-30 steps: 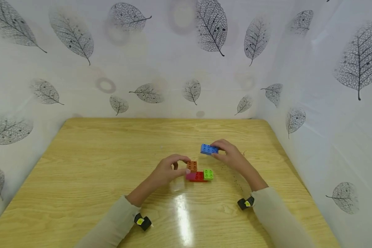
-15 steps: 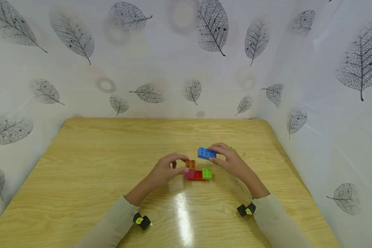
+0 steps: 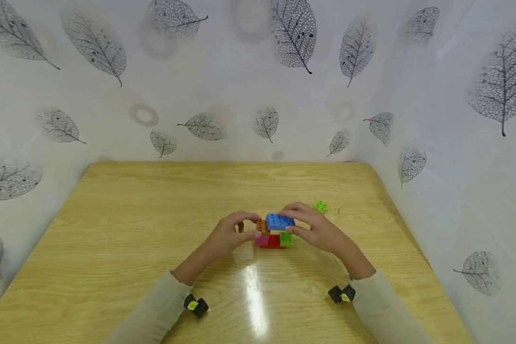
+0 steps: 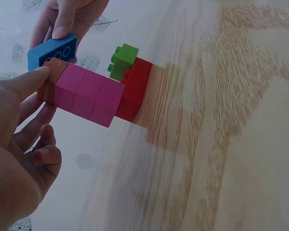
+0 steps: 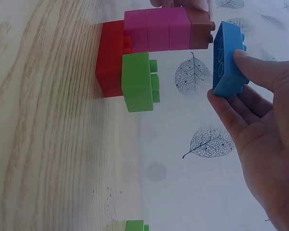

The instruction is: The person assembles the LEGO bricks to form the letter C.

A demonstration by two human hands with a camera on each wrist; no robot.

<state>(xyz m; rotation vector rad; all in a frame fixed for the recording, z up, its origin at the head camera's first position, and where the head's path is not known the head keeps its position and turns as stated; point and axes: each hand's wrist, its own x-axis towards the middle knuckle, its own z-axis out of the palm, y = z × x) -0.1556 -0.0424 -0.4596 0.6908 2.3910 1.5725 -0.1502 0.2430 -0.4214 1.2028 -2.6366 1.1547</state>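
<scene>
The left hand pinched the orange brick, maybe to steady the pink bricks; the right hand pinched the blue brick, well in from the far edge of the table.

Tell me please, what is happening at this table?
Someone's left hand pinches an orange toy brick on top of three pink bricks, which stand on one end of a red brick. A green brick sits on the red one's other end. The right hand holds a blue brick close to the orange one's studs, its hollow underside showing, so it is not attached there. Another green brick lies apart on the wooden table, beyond the right hand.
</scene>
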